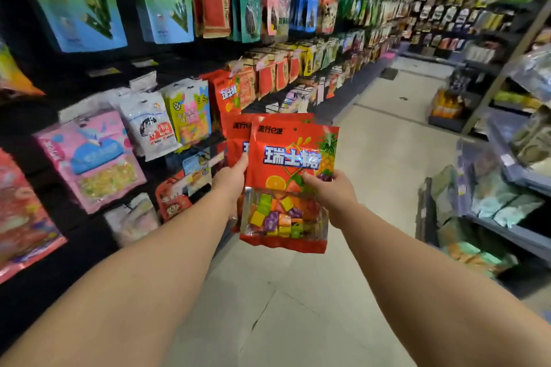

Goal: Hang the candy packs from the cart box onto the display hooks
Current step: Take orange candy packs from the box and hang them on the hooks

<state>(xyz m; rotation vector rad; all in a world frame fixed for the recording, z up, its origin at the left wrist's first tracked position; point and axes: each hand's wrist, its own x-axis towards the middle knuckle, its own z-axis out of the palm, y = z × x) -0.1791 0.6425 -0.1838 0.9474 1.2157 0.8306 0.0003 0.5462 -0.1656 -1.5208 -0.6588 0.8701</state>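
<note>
Two red candy packs with fruit pictures and coloured cubes behind a clear window are held up in front of me. My right hand point(331, 195) pinches the front candy pack point(286, 164) at its right edge. Behind it, my left hand point(232, 180) grips the rear candy pack point(237, 140) by its left side. More red packs of the same candy point(226, 92) hang on the display wall just beyond, to the upper left. The hooks themselves are hidden behind hanging packs. No cart or box is in view.
The left wall carries hanging snack bags: pink packs point(89, 158), white bags point(152, 128), yellow-blue bags point(190, 113). A pale tiled aisle floor point(372, 158) runs ahead. Grey shelving with goods point(501, 188) stands at the right.
</note>
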